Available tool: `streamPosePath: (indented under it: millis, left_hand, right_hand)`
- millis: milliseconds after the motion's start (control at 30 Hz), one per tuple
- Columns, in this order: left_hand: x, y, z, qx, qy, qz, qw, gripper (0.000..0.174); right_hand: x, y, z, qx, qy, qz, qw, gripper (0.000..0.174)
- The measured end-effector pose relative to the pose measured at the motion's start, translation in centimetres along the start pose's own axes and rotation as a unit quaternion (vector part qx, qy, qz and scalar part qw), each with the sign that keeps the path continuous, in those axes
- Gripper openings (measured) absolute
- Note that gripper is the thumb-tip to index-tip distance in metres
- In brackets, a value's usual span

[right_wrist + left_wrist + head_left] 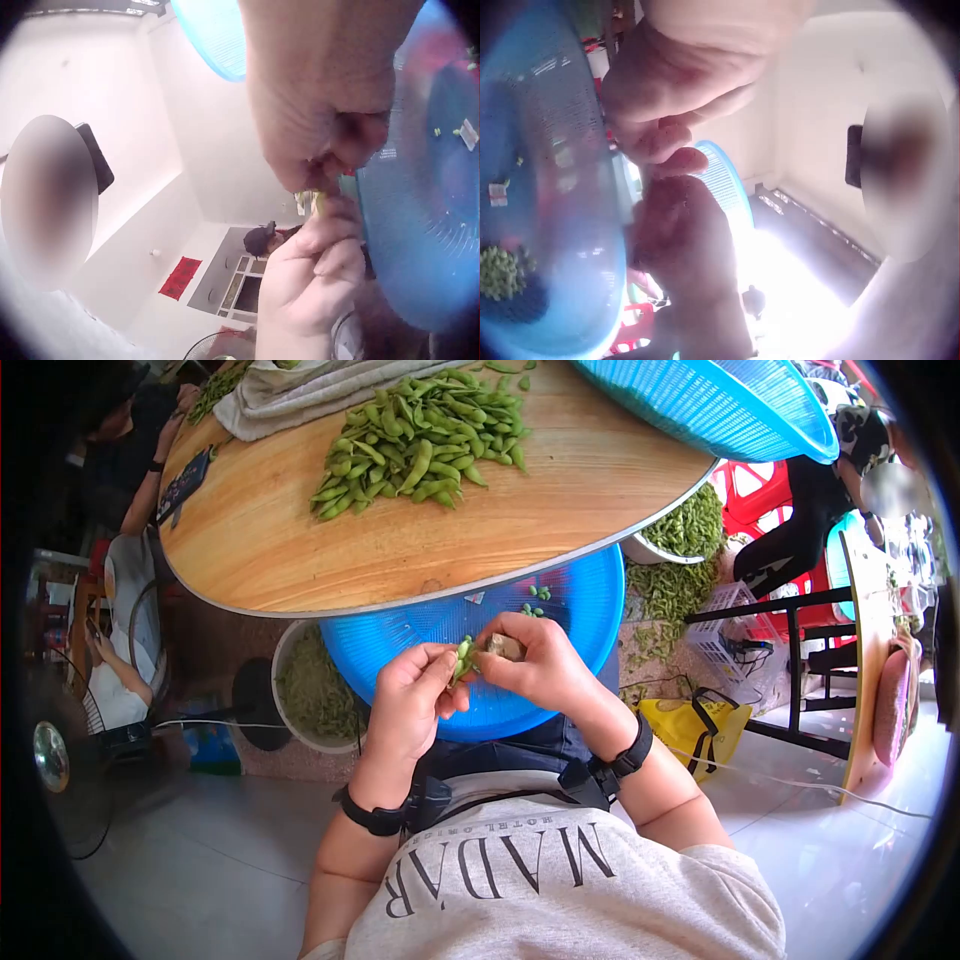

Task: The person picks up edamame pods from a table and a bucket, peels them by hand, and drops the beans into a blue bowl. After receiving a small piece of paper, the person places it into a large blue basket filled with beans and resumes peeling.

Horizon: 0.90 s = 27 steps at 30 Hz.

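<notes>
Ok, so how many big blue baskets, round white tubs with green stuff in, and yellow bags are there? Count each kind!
Big blue baskets: 2
Round white tubs with green stuff: 2
Yellow bag: 1
Total: 5

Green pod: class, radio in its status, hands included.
Left hand and right hand pinching green pod. Blue basket beneath. Nothing visibly in the way.
</notes>
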<state>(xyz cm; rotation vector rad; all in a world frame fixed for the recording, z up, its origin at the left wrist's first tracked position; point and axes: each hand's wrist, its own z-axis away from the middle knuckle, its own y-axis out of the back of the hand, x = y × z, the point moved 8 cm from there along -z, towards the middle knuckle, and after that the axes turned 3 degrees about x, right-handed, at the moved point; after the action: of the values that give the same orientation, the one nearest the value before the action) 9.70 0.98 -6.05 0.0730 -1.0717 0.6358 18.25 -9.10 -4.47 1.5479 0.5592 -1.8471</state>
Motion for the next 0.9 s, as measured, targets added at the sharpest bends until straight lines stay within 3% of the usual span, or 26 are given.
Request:
streamPosePath:
  millis: [100, 200, 500, 800, 900]
  left_hand:
    - [0.6, 0.3, 0.1, 0.013, -0.062, -0.110, 0.992, 0.012]
    - [1.2, 0.1, 0.5, 0.010, -0.081, -0.181, 0.980, 0.012]
    - [0.1, -0.1, 0.2, -0.050, -0.054, -0.236, 0.969, 0.013]
    - [-0.1, -0.3, -0.6, -0.026, -0.103, -0.203, 0.974, 0.020]
    - [0.2, 0.1, -0.7, 0.003, -0.116, -0.227, 0.967, 0.021]
  right_hand:
    - [-3.3, 0.9, 0.6, 0.115, 0.237, 0.172, 0.949, 0.016]
    - [-3.1, -0.7, 0.4, 0.010, 0.231, 0.175, 0.957, 0.021]
    - [-0.8, -1.6, -0.9, -0.063, 0.145, 0.208, 0.965, 0.019]
    - [0.8, -0.1, -1.8, 0.018, 0.107, 0.218, 0.970, 0.010]
    - [-0.4, 1.6, -1.2, 0.090, 0.145, 0.158, 0.973, 0.011]
